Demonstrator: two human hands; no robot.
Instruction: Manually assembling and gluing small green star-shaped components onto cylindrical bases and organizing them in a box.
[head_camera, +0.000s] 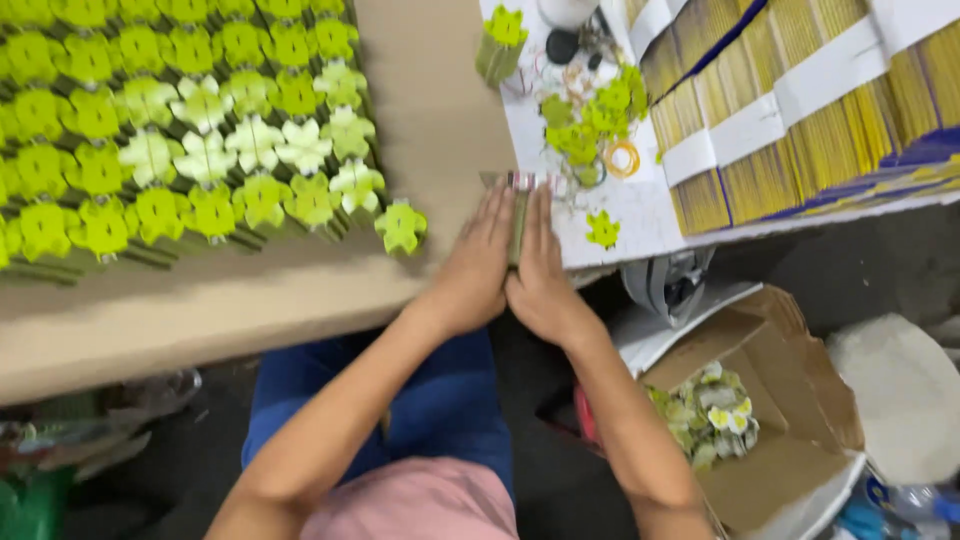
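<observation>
The left hand and the right hand are pressed flat toward each other, palms facing, with a narrow olive-green bundle of thin sticks squeezed upright between them. Fingers of both hands lie straight along the sides of the bundle rather than curled round it. Its far end shows a pale, reddish tip, though the picture is too blurred to tell what that is. The bundle stands at the seam where the brown cardboard sheet meets the white paper-covered tabletop.

Just left of the hands a single lime-green paper flower on a stick lies at the end of long rows of matching lime-green and pale paper flowers, spread over the cardboard. Ahead, on the white top, sit a loose heap of green paper flower cut-outs, one stray cut-out, an orange rubber band and another upright stick bundle capped with a green flower. To the right are stacked yellow packs with white bands. Down by the right forearm an open brown cardboard box holds more pale flower pieces.
</observation>
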